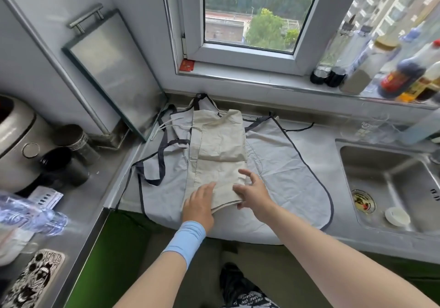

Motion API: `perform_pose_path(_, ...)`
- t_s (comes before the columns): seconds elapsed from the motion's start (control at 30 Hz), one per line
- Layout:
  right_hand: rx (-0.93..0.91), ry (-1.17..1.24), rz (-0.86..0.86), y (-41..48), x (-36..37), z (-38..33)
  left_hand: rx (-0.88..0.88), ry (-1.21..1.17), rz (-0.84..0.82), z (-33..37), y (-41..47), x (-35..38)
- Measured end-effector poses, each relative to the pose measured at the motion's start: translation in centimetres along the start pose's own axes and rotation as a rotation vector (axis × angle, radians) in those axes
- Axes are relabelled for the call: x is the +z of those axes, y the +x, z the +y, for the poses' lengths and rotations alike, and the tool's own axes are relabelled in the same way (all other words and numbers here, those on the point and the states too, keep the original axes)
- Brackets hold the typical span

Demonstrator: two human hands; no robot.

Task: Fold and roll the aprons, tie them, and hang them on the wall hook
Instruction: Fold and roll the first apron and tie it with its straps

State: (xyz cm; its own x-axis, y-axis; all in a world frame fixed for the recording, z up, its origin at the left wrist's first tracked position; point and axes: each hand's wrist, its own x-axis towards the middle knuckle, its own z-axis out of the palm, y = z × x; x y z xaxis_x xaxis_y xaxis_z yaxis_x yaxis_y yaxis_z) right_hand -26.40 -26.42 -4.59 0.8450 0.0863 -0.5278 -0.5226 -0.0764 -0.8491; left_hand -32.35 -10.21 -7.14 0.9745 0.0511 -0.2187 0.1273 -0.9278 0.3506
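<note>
Fingers straight and together, the left hand (200, 204) presses flat on the near end of the beige apron (219, 146). The right hand (253, 194) spreads its fingers at that end's corner; whether they grip is unclear. The beige apron lies folded on the grey apron (285, 165), on the counter (357, 241).

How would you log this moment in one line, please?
beige apron folded on grey apron | left hand flat on near end | right hand pinches near corner | not rolled yet

Soft daylight from the window (250, 12); wide-angle bending at edges, water bottle (31, 215) at left blurred.
</note>
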Motion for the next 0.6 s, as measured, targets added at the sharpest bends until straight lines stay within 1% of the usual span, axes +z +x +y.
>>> perform_pose_path(0.07,-0.02,0.024,-0.068,-0.1,-0.5,-1.3,-0.052,-0.008,0.019,0.2,0.5,-1.7)
perform_pose_path(0.1,-0.048,-0.03,-0.088,-0.1,-0.8,-1.6,-0.043,0.01,-0.009,0.2,0.9,-2.5)
perform_pose_path(0.13,-0.109,-0.173,-0.08,-0.1,-1.2,-1.7,-0.012,0.037,-0.051,0.3,1.2,-3.4)
perform_pose_path(0.2,-0.316,-0.601,-0.027,0.5,-2.2,-1.3,0.07,0.09,-0.128,0.6,2.0,-5.0)
perform_pose_path(0.23,-0.412,-0.768,0.0,0.8,-2.6,-1.1,0.117,0.104,-0.156,0.8,2.4,-5.7)
perform_pose_path(0.3,-0.572,-0.915,0.036,1.5,-3.7,-1.1,0.181,0.12,-0.241,1.5,2.9,-7.2)
perform_pose_path(0.33,-0.611,-0.971,0.029,1.6,-4.1,-1.3,0.196,0.128,-0.305,1.9,3.1,-8.0)
perform_pose_path(0.37,-0.612,-1.028,0.001,1.7,-4.6,-1.7,0.205,0.138,-0.378,2.2,3.3,-8.8)
perform_pose_path(0.4,-0.565,-1.074,-0.048,1.7,-5.1,-2.2,0.208,0.151,-0.46,2.5,3.5,-9.7)
perform_pose_path(0.43,-0.481,-1.062,-0.13,1.7,-5.6,-2.7,0.202,0.174,-0.538,2.6,3.8,-10.3)
perform_pose_path(0.5,-0.255,-0.898,-0.302,1.6,-6.7,-3.6,0.177,0.254,-0.652,2.9,4.6,-11.7)
perform_pose_path(0.53,-0.183,-0.832,-0.331,1.8,-7.1,-3.9,0.165,0.283,-0.676,3.1,4.9,-12.3)
perform_pose_path(0.57,-0.158,-0.808,-0.314,2.2,-7.5,-4.1,0.144,0.295,-0.672,3.0,5.7,-12.7)
perform_pose_path(0.6,-0.17,-0.824,-0.26,2.7,-7.8,-4.5,0.125,0.294,-0.635,3.1,6.4,-13.2)
